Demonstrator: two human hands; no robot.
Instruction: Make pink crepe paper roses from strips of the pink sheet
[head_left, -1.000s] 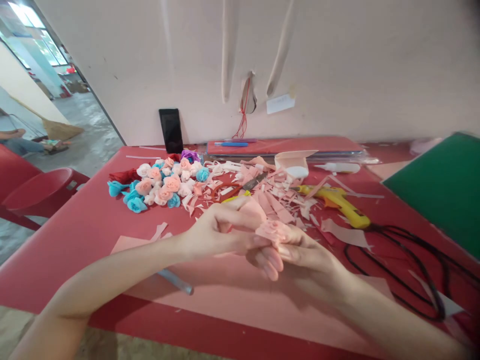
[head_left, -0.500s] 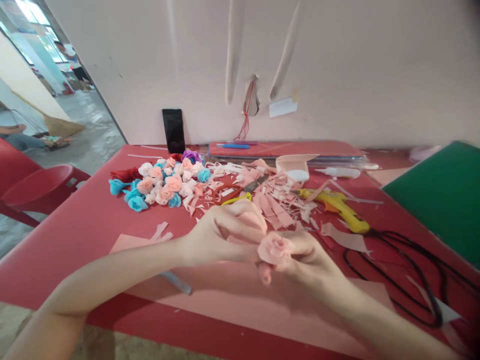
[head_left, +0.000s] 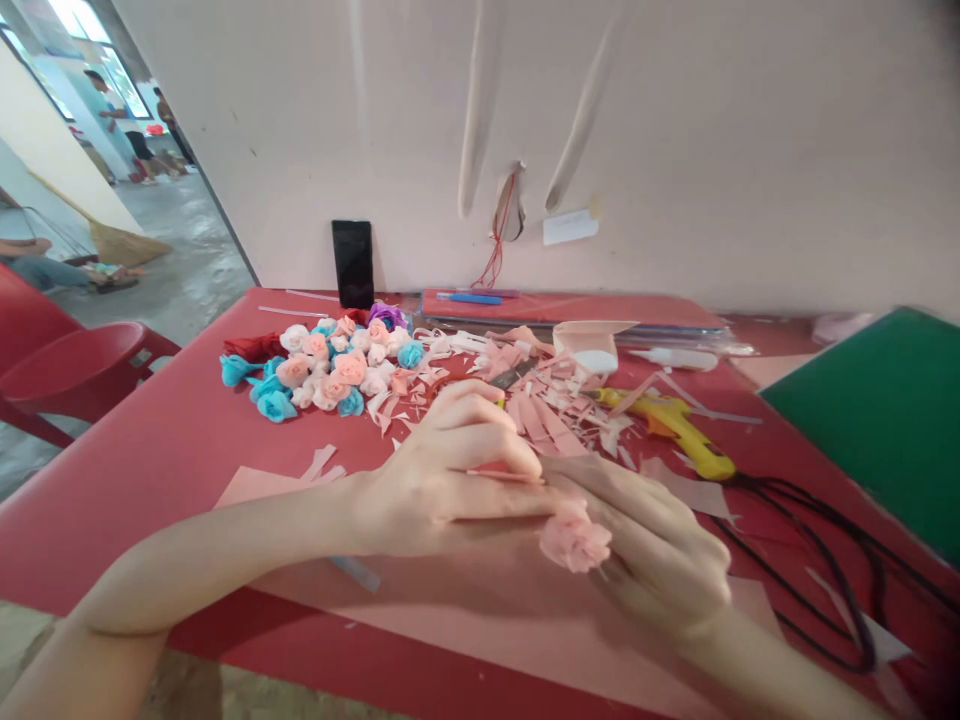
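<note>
A pink paper rose sits between my two hands above the pink paper sheet. My right hand is closed round the base of the rose, its knuckles turned up. My left hand reaches in from the left with curled fingers, the forefinger touching the rose's upper edge. A sliver of pink paper shows beneath the left fingers, held in them. The base of the rose is hidden by the right hand.
Finished paper roses are heaped at the left, a phone leaning behind. Paper scraps surround scissors. A yellow glue gun with black cable lies right, before a green board.
Both hands have turned, and the rose has moved down and right, tipping toward me. My right hand has rolled so its back shows. The left forefinger now stretches to the rose.
</note>
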